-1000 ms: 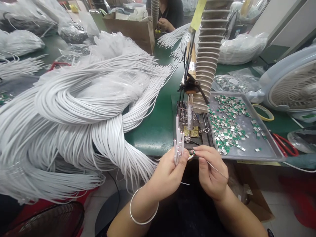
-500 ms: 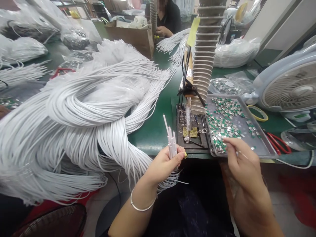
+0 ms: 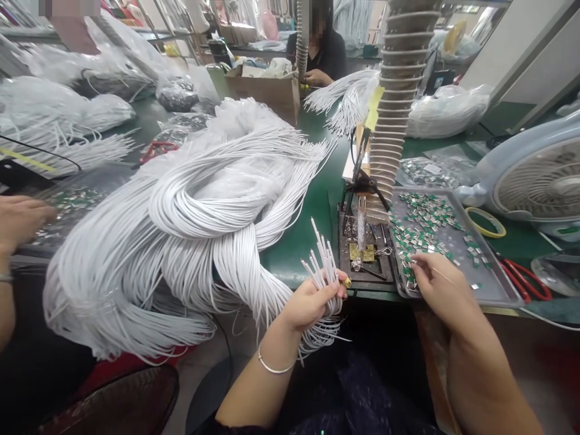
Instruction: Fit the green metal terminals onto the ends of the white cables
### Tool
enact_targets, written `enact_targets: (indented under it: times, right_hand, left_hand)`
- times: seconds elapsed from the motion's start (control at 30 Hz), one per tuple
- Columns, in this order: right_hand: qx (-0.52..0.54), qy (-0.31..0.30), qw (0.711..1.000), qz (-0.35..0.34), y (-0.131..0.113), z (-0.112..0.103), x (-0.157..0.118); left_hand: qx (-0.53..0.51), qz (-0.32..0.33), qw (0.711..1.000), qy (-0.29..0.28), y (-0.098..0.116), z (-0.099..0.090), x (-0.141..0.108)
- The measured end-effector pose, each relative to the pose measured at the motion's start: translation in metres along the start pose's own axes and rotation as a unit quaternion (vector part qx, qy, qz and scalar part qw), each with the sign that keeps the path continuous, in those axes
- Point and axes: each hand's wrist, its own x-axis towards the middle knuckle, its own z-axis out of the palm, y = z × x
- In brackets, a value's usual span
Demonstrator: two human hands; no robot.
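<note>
My left hand [image 3: 315,299] is closed around a bundle of white cables [image 3: 325,260], their stripped ends fanning upward above my thumb. A small yellow piece [image 3: 347,282] shows at its fingertips. Over the left front of a grey metal tray [image 3: 501,284], my right hand [image 3: 441,287] has thumb and forefinger pinched together; whatever is between them is too small to make out. Many small green-and-silver connector boards [image 3: 428,211] lie scattered in that tray. Between my hands, a soldering iron [image 3: 361,226] hangs tip down in its stand, above a dark base [image 3: 376,272] with solder bits.
A large heap of white cables [image 3: 203,211] covers the left. A ribbed hose [image 3: 405,78] drops beside the iron. Right of the tray are yellow tape [image 3: 484,222], red-handled pliers [image 3: 525,281] and a fan [image 3: 539,169]. One co-worker's hand [image 3: 22,220] is at left, another person [image 3: 319,48] opposite.
The view has shifted left and up, so most things sit lower and farther right. The cable ends in my left hand have fanned wider. My right hand stays at the tray, fingers pinched.
</note>
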Motion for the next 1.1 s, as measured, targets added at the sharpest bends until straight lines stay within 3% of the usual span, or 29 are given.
enact_targets:
  times: [0.2,0.33,0.6,0.8,1.1]
  right_hand:
    - [0.064,0.093,0.994,-0.007,-0.018,-0.001,-0.010]
    - [0.118,0.115,0.986,-0.011,-0.033,0.000,-0.017]
    - [0.293,0.082,0.952,0.042,-0.060,0.003,-0.026]
    - [0.381,0.049,0.918,0.098,-0.077,0.011,-0.024]
    - [0.361,0.048,0.929,0.057,-0.083,0.020,-0.020]
  left_hand:
    - [-0.010,0.007,1.000,0.019,0.001,0.006,0.002]
    - [0.003,0.020,1.000,0.004,0.000,0.006,0.003]
    - [0.089,0.039,0.995,-0.026,0.001,0.011,0.003]
    - [0.026,0.039,0.999,0.008,-0.003,0.018,0.011]
    - [-0.042,0.037,0.998,0.027,-0.005,0.023,0.012]
